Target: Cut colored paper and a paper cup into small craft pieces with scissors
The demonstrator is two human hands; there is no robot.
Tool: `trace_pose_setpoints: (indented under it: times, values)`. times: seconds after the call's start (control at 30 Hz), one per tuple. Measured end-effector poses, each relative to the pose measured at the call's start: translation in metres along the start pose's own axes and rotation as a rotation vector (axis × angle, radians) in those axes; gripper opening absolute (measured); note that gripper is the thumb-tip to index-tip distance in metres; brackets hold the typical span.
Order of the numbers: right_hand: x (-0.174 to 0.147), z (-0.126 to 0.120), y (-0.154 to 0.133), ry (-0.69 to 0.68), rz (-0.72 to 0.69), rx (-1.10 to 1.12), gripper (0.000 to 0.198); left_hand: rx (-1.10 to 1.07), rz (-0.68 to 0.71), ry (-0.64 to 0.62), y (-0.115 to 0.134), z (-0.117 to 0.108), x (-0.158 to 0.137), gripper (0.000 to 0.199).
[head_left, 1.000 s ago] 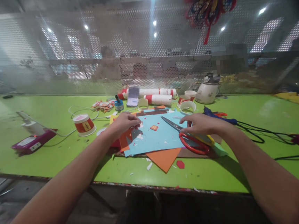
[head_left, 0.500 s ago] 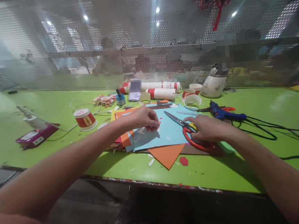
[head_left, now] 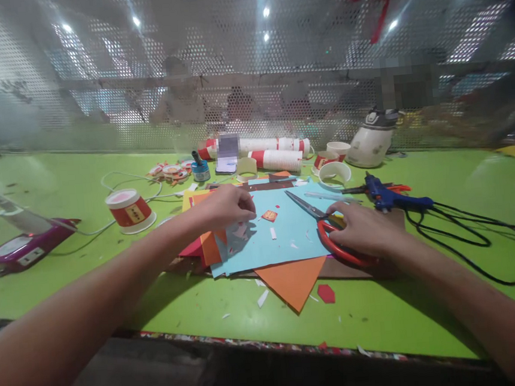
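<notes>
The fingers of my left hand (head_left: 234, 207) are bunched together, whether around anything I cannot tell, with a small printed cutout (head_left: 269, 216) at their three o'clock on the blue paper (head_left: 283, 233). My right hand (head_left: 362, 229) curls over the scissors (head_left: 307, 206), hiding much of the handles and how firmly I grip; the blades point to ten o'clock. Beyond, at two o'clock, lies a glue gun (head_left: 398, 202), its cord cut off.

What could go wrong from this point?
The right hand is at the handles of the scissors, whose blades lie over the blue paper; they might catch it. The small patterned piece looks loose near the left hand, so a brush could shift it. The blue glue gun's black cord, near the right forearm, might snag.
</notes>
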State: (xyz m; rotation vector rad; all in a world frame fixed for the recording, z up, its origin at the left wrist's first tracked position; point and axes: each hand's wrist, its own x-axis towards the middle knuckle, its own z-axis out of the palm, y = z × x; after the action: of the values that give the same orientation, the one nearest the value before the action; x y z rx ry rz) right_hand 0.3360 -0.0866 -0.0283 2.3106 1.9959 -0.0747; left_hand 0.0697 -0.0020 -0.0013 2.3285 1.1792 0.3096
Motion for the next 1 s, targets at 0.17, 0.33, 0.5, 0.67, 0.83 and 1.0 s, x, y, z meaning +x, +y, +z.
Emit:
trace_pose_setpoints:
  times: [0.17, 0.33, 0.5, 0.67, 0.83, 1.0]
  values:
    - [0.001, -0.001, -0.001, 0.005, 0.017, 0.010, 0.033, 0.093, -0.043, -0.053, -0.015, 0.003, -0.016, 0.018]
    - [0.002, 0.000, 0.000, 0.058, 0.043, 0.040, 0.034, 0.160, -0.017, -0.028, -0.015, 0.010, -0.022, 0.014]
    - [0.001, -0.003, 0.000, 0.111, 0.099, 0.096, 0.032, 0.129, -0.055, -0.033, -0.016, 0.011, -0.023, 0.012]
    - [-0.004, -0.010, -0.004, 0.183, 0.120, 0.154, 0.032, 0.025, -0.106, -0.031, -0.019, 0.012, -0.022, 0.009]
    - [-0.012, -0.013, -0.009, 0.262, 0.070, 0.240, 0.030, -0.272, -0.148, -0.013, -0.019, 0.009, -0.021, 0.013]
    - [-0.019, -0.013, -0.015, 0.287, 0.009, 0.329, 0.031, -0.525, -0.123, 0.010, -0.020, 0.010, -0.023, 0.017]
